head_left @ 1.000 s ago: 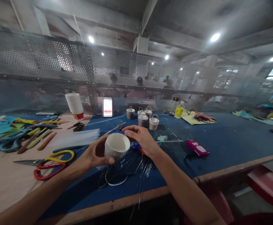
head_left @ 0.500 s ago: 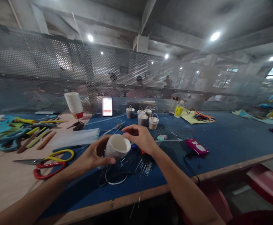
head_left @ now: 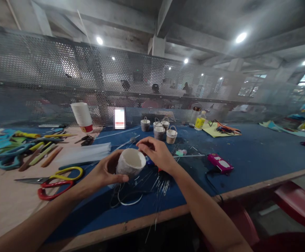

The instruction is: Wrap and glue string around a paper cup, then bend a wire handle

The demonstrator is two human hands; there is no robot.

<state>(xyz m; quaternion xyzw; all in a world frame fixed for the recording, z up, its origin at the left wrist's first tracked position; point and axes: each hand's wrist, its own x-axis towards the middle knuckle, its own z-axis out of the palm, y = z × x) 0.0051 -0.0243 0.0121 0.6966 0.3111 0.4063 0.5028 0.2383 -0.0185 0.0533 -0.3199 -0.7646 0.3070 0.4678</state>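
My left hand [head_left: 110, 170] is wrapped round a rough white cup [head_left: 129, 168], thumb at its lower front and fingers behind. The cup is tilted, its open mouth facing up and towards me. Close by the right side of the rim is my right hand [head_left: 156, 154], fingers bent and thumb drawn in as a pinch. Whether anything small lies between those fingertips cannot be made out. Beneath the right hand, a blue and red tool [head_left: 149, 163] is partly covered. Thin metal wires [head_left: 164, 185] are scattered below it, and a white cord [head_left: 128, 203] curls under the cup.
Small grey buckets with wire handles [head_left: 158, 133] stand at the back. Red and yellow scissors [head_left: 55, 182] lie left, beyond them wooden-handled tools [head_left: 52, 156]. Stacked paper cups [head_left: 81, 115], a lit screen [head_left: 119, 118], a yellow-labelled bottle [head_left: 200, 121] and a magenta device [head_left: 220, 163] are around.
The cup has turned a little in my left hand and its mouth sits slightly higher. My right hand has shifted up slightly beside the rim.
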